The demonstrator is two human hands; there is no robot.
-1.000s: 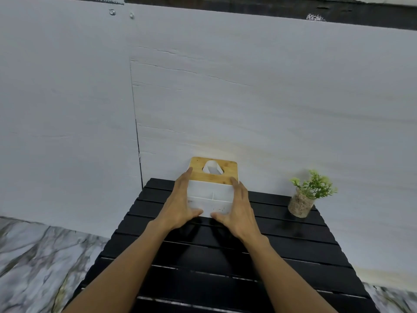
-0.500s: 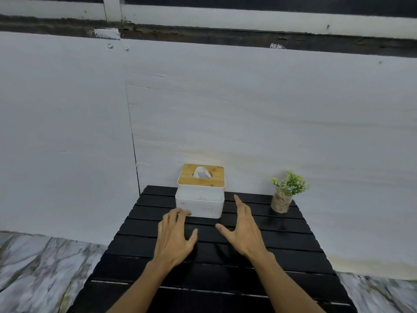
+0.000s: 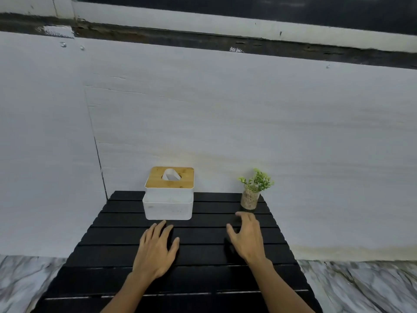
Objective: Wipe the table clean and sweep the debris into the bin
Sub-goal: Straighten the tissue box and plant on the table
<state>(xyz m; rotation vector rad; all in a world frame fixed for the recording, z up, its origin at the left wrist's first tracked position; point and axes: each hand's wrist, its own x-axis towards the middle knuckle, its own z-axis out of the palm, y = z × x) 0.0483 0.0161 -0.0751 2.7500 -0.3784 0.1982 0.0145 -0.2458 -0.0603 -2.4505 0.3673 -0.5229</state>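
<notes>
A black slatted table (image 3: 203, 251) stands against a white wall. At its far edge sits a white tissue box (image 3: 168, 206) with a bamboo lid and a tissue poking out of the slot. My left hand (image 3: 155, 251) hovers flat over the slats just in front of the box, fingers spread, holding nothing. My right hand (image 3: 246, 236) is open too, fingers curled loosely, a short way in front of a small potted plant (image 3: 251, 195). No cloth, debris or bin shows in this view.
The plant in its glass pot stands at the table's far right corner. A white wall (image 3: 225, 120) rises directly behind the table. Marble-patterned floor (image 3: 361, 288) lies on both sides of the table.
Both hands let go of the tissue box and drew back from it. My right hand then moved right, toward the plant. The box stays at the table's far edge.
</notes>
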